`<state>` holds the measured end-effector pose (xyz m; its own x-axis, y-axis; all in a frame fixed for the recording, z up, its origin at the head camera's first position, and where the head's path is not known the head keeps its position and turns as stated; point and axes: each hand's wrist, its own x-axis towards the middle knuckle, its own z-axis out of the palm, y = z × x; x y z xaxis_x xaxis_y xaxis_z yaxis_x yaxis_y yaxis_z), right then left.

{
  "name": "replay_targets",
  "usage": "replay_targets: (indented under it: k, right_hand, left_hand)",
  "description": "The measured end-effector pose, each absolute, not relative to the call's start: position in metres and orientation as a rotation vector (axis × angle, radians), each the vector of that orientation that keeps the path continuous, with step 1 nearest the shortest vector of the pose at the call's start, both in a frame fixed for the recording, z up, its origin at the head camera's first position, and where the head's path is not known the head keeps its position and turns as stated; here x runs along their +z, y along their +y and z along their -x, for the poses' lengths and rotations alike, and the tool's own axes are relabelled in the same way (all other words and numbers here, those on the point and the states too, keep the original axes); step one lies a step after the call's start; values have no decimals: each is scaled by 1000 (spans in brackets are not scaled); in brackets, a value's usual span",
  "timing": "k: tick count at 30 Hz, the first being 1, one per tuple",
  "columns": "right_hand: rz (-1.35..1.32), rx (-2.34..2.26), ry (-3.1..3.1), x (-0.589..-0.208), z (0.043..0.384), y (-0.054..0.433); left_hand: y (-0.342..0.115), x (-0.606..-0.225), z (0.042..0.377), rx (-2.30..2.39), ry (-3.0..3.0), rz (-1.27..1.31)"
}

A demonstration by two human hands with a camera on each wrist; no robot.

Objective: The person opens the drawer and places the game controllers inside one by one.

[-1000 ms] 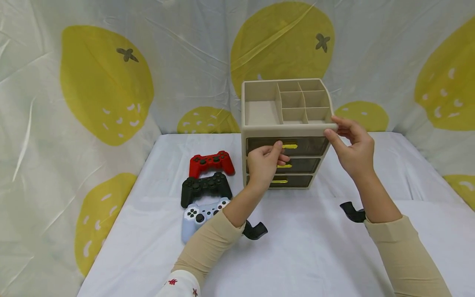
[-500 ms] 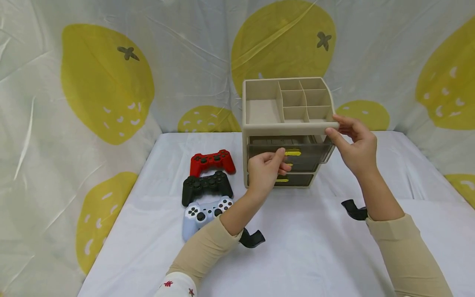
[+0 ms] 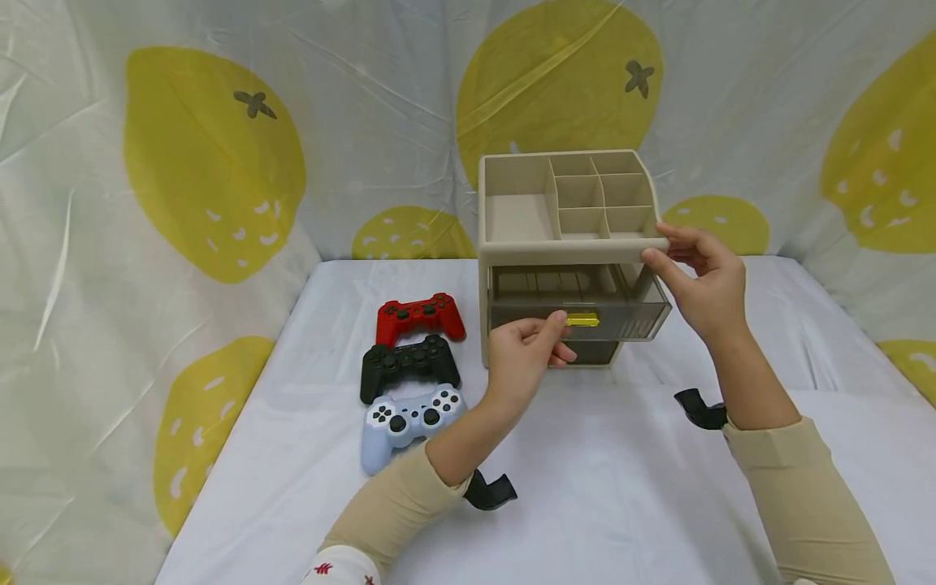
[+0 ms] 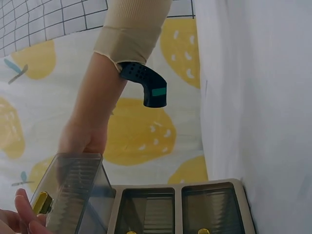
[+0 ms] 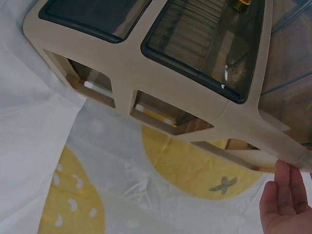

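A beige desktop organizer (image 3: 570,253) with a compartmented top and smoky see-through drawers stands at the back. Its top drawer (image 3: 629,323) is pulled well out, tilting slightly downward at the front. My left hand (image 3: 514,357) pinches the drawer's gold handle (image 3: 582,320) between thumb and fingers; in the left wrist view the fingertips sit beside the handle (image 4: 43,202). My right hand (image 3: 708,284) grips the organizer's upper right front corner, thumb in front and fingers along the side. In the right wrist view its fingers (image 5: 285,192) touch the beige frame (image 5: 195,105).
Left of the organizer, a red game controller (image 3: 420,318), a black one (image 3: 409,367) and a light blue one (image 3: 398,431) lie in a column on the white cloth (image 3: 585,487). Behind stands a lemon-print curtain (image 3: 380,122). The lower drawers (image 4: 146,209) are closed.
The top drawer, closed a second ago, has slid out toward me. My left hand has moved slightly down and nearer with the handle. My right hand has stayed on the corner.
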<state>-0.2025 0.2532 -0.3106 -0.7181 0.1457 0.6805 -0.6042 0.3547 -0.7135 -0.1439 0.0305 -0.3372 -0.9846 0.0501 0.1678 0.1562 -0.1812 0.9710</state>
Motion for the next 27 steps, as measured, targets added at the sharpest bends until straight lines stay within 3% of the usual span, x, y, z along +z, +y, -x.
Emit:
replay_targets:
  k: [27]
  right_hand:
    - [-394,1438,-1948,-310,202,253]
  left_hand:
    - [24,-343,112,-2378,-1988,346]
